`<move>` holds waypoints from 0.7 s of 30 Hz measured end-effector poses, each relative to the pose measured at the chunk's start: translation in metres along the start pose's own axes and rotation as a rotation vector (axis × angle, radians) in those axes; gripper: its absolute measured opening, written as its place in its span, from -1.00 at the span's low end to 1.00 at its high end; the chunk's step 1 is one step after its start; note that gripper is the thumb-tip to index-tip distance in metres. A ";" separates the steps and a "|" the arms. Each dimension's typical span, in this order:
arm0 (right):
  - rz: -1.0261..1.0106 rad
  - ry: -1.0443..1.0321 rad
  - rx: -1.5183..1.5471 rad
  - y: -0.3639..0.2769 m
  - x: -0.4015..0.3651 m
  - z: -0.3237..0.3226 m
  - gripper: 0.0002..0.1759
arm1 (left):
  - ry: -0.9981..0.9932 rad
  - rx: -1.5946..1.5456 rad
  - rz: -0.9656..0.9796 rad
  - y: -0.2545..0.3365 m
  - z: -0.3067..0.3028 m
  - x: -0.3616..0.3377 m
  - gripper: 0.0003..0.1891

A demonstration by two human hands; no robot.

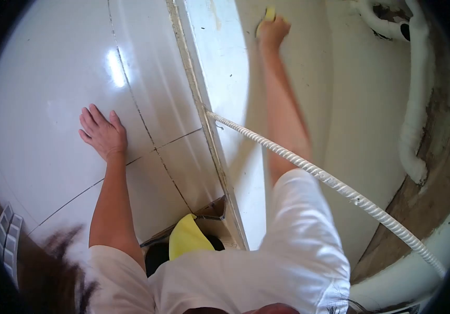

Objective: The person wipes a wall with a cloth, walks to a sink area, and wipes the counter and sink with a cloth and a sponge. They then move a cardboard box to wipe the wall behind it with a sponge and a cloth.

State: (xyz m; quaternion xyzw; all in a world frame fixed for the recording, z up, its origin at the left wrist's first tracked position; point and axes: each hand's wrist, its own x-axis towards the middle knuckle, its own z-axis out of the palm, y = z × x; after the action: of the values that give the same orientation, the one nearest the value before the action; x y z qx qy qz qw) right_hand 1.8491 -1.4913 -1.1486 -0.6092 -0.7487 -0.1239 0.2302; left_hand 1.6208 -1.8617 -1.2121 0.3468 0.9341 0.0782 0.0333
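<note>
My left hand point(103, 131) lies flat on the glossy white tiled surface point(63, 152) with its fingers apart. At the top, my right hand point(274, 32) grips a small yellow object point(269, 14) against the pale wall surface point(308, 73). That object looks like a sponge or cloth, partly covered by the fingers. Below my chest, a yellow cloth point(187, 238) hangs near the tile corner.
A white spiral-wrapped hose or rod point(308, 166) crosses diagonally below my right forearm. White pipes point(416, 99) run along the right side by a brown, rough patch point(392, 225). A grey-white slotted object point(9, 240) stands at the lower left.
</note>
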 end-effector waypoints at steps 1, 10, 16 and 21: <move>0.284 -0.182 0.418 0.003 0.036 -0.002 -0.88 | -0.010 0.011 0.002 -0.003 0.001 0.002 -0.39; 0.495 -0.021 -0.391 0.204 -0.239 -0.205 -0.64 | 0.017 -0.030 0.011 -0.003 -0.001 0.003 -0.40; 0.602 -1.084 -1.269 0.157 -0.216 -0.127 -0.72 | 0.040 -0.047 0.029 0.002 -0.004 0.003 -0.39; 0.513 -0.170 -0.208 0.064 0.030 0.013 -0.68 | 0.020 0.038 0.014 0.001 0.003 0.000 -0.39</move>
State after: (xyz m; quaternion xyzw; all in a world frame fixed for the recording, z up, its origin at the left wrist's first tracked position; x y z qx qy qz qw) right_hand 1.9041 -1.4452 -1.1505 -0.8072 -0.5700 -0.0860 0.1268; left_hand 1.6218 -1.8614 -1.2145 0.3532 0.9332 0.0642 0.0166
